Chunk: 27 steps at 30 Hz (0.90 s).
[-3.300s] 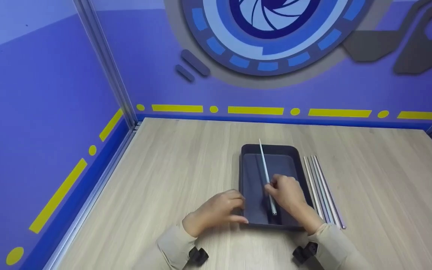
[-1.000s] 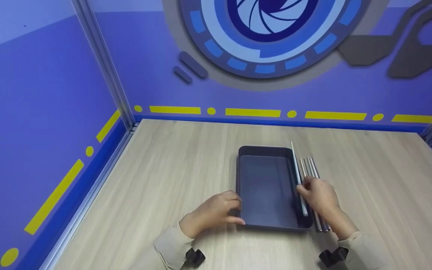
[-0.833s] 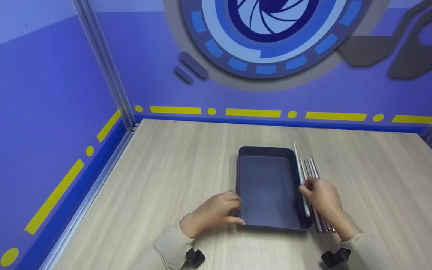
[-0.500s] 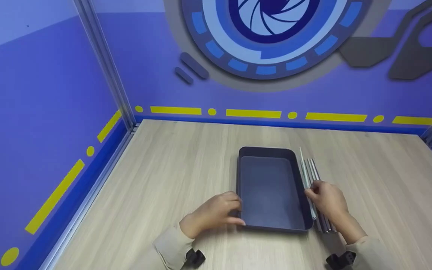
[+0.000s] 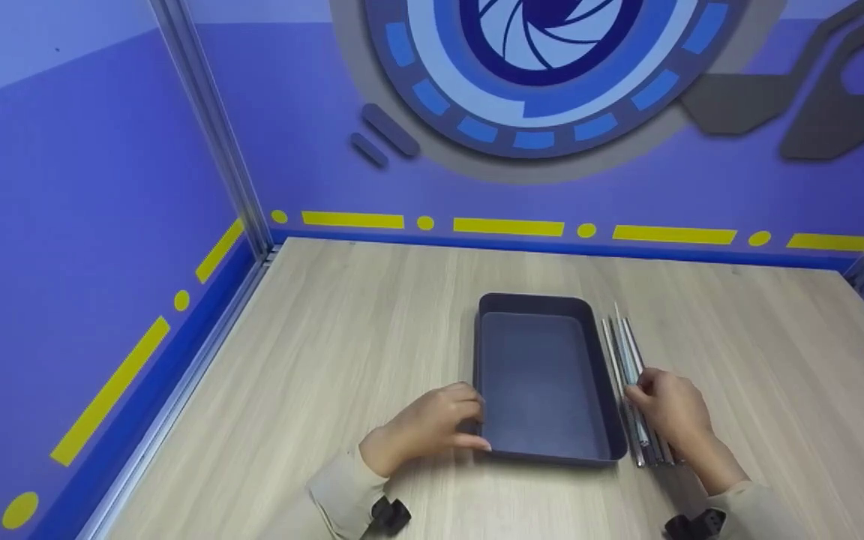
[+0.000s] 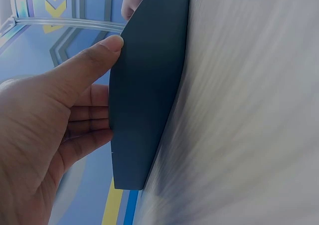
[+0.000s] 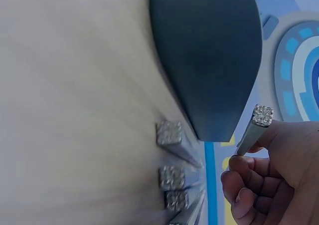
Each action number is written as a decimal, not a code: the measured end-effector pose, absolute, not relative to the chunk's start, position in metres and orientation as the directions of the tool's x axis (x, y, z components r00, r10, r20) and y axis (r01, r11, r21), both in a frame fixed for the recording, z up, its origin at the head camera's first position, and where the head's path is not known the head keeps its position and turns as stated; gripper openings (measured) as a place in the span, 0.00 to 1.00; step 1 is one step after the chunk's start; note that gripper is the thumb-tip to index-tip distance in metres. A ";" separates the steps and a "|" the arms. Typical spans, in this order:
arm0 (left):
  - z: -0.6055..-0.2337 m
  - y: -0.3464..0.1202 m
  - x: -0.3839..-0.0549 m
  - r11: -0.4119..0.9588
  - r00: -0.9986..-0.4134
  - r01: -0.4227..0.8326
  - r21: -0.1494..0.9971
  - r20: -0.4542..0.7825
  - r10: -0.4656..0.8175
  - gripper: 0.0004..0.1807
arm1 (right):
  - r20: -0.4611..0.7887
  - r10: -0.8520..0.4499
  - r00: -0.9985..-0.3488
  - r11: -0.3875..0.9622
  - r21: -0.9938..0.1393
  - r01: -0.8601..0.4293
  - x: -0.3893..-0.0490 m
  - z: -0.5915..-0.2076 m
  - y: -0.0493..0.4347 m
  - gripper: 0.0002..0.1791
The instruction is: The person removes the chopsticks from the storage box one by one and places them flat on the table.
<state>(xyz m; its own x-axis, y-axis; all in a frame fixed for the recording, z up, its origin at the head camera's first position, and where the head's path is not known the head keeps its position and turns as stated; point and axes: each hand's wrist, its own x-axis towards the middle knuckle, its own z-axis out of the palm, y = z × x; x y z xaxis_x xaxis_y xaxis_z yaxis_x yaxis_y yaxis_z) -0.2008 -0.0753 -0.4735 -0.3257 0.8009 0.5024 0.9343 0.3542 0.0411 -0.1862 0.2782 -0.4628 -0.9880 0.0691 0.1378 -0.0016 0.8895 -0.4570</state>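
My right hand [image 5: 672, 409] pinches a silvery metal chopstick [image 7: 253, 131] between thumb and fingers, raised above several more metal chopsticks [image 7: 170, 132] that lie side by side on the table. In the right wrist view the held chopstick's square, textured end points at the camera. At the near left corner of a dark rectangular tray [image 5: 537, 375], my left hand [image 5: 432, 420] holds the walls with thumb and fingers. The left wrist view has its thumb tip against the tray's edge, the other fingers partly hidden behind the wall. Nothing lies in the tray.
A wooden tabletop [image 5: 357, 330] carries everything. Blue printed panels [image 5: 102, 187] rise behind and on the left, with a metal post [image 5: 211, 127] at their corner. The tray's right wall [image 5: 608, 375] stands close beside the row of chopsticks.
My right hand has carried the chopstick from over the tray, past its right wall, to above the other chopsticks, and lower. The left hand has stayed at the tray's corner.
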 end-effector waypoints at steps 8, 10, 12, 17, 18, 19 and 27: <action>-0.472 -0.076 -0.200 0.363 -0.336 0.931 0.045 0.500 0.799 0.20 | 0.127 0.081 -0.989 0.891 -0.454 0.014 -0.185 -0.467 0.286 0.09; -0.472 -0.076 -0.200 0.361 -0.335 0.931 0.047 0.501 0.798 0.20 | 0.122 0.084 -0.989 0.891 -0.454 0.020 -0.184 -0.467 0.287 0.09; -0.472 -0.075 -0.200 0.362 -0.341 0.930 0.056 0.499 0.797 0.20 | 0.110 0.079 -0.991 0.891 -0.453 0.021 -0.183 -0.467 0.289 0.10; -0.473 -0.075 -0.199 0.368 -0.351 0.927 0.069 0.497 0.793 0.19 | 0.097 0.064 -0.993 0.891 -0.453 0.013 -0.181 -0.466 0.292 0.11; -0.473 -0.075 -0.199 0.368 -0.349 0.928 0.064 0.499 0.793 0.19 | 0.101 0.065 -0.993 0.893 -0.449 0.013 -0.181 -0.466 0.294 0.10; -0.473 -0.075 -0.200 0.367 -0.345 0.928 0.059 0.501 0.794 0.19 | 0.103 0.066 -0.993 0.895 -0.445 0.013 -0.181 -0.466 0.295 0.10; -0.472 -0.075 -0.200 0.369 -0.341 0.928 0.045 0.498 0.797 0.20 | 0.066 0.070 -0.995 0.901 -0.433 0.034 -0.183 -0.467 0.305 0.11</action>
